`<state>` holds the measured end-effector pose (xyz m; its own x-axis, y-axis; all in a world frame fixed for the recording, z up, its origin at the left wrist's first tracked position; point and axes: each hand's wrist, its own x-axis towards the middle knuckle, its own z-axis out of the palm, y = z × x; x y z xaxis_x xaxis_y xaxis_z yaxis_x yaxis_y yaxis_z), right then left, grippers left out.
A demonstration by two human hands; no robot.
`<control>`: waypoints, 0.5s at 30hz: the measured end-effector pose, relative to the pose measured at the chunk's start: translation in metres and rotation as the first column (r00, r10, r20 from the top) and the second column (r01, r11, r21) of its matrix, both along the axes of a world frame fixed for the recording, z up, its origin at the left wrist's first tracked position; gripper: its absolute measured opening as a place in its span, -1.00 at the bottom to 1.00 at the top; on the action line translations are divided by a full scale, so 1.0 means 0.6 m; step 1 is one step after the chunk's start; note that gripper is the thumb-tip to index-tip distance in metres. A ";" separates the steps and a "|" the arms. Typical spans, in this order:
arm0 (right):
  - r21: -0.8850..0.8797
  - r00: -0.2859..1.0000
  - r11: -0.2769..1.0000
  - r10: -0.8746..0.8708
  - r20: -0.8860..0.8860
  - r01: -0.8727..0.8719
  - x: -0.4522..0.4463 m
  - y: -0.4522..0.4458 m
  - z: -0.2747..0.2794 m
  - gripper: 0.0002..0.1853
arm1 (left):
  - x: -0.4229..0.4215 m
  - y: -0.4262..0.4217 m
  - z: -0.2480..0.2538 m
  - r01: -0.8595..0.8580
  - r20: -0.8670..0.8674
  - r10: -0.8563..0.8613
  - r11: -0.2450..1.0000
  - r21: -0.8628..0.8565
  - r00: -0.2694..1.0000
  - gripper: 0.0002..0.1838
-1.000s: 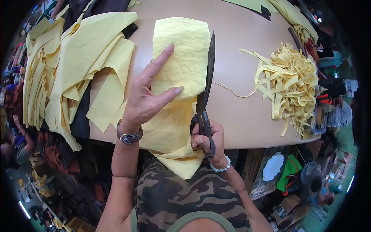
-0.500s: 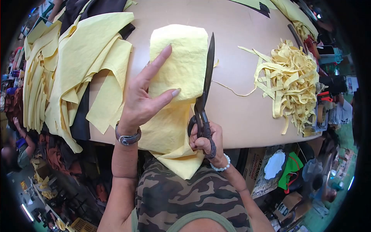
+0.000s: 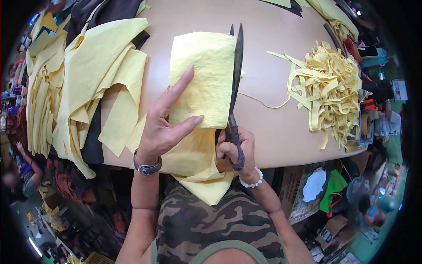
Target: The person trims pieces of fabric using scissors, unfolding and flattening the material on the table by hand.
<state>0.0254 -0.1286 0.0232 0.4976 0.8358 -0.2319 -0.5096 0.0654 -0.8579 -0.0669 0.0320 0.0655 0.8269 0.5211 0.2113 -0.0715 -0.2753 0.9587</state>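
Note:
A rectangular yellow fabric piece (image 3: 206, 79) lies under my left hand (image 3: 171, 116), whose thumb and index finger press on its face; the other fingers are hidden beneath it. Long dark scissors (image 3: 236, 83) run along the piece's right edge, blades slightly apart at the tips. My right hand (image 3: 237, 152) is closed around their wrapped handles. Below, more yellow fabric (image 3: 189, 154) drapes over the table edge, and its pointed end rests on the camouflage shirt (image 3: 215, 220).
Large yellow fabric sheets (image 3: 94, 66) and dark cloth (image 3: 92, 136) lie on the left of the table (image 3: 263, 141). A heap of yellow strips (image 3: 329, 88) lies on the right. Below right is a green and red item (image 3: 334, 189). Another person's arm (image 3: 28, 158) shows far left.
The fabric piece and my left hand have shifted slightly downward. The scissor blades have parted at the tips, and a small yellow scrap now shows just right of them.

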 end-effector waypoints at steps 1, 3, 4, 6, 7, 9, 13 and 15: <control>-0.026 1.000 1.000 0.004 0.031 -0.003 0.000 0.000 -0.002 -0.64 | 0.001 0.001 0.000 -0.002 0.002 0.002 1.000 0.017 1.000 -0.23; -0.076 0.996 0.997 0.013 0.092 -0.006 -0.002 -0.001 -0.008 -0.70 | 0.001 0.004 -0.005 -0.008 -0.020 0.008 1.000 0.001 1.000 -0.23; -0.096 0.997 0.995 0.007 0.078 0.001 -0.004 -0.002 -0.007 -0.71 | 0.001 0.005 -0.008 -0.011 -0.030 0.011 1.000 -0.008 0.999 -0.23; -0.129 0.998 0.992 -0.006 0.057 0.013 -0.006 -0.002 -0.001 -0.71 | -0.001 0.008 -0.013 -0.020 -0.036 0.022 0.999 0.042 0.999 -0.23; -0.151 0.996 0.988 -0.007 0.090 0.021 -0.004 -0.002 0.002 -0.72 | -0.001 0.012 -0.015 -0.029 -0.033 0.031 0.997 0.073 0.999 -0.23; -0.196 0.990 0.979 -0.033 0.135 0.059 0.014 0.002 0.012 -0.72 | -0.003 0.018 -0.022 -0.054 0.025 0.059 0.984 -0.167 0.998 -0.22; -0.447 0.862 0.882 0.104 0.496 0.151 0.126 0.011 0.040 -0.69 | -0.017 0.042 -0.057 0.047 0.227 0.122 0.782 -0.622 0.966 -0.17; -0.499 0.712 0.826 0.183 0.678 0.264 0.191 0.047 0.070 -0.69 | -0.028 0.053 -0.075 0.096 0.303 0.186 0.688 -0.720 0.935 -0.14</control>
<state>0.1399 -0.1003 0.0650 0.7255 0.6571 -0.2045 0.2132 -0.4971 -0.8411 -0.0836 0.0639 0.0207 0.7509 0.6603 0.0071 -0.4210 0.4704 0.7756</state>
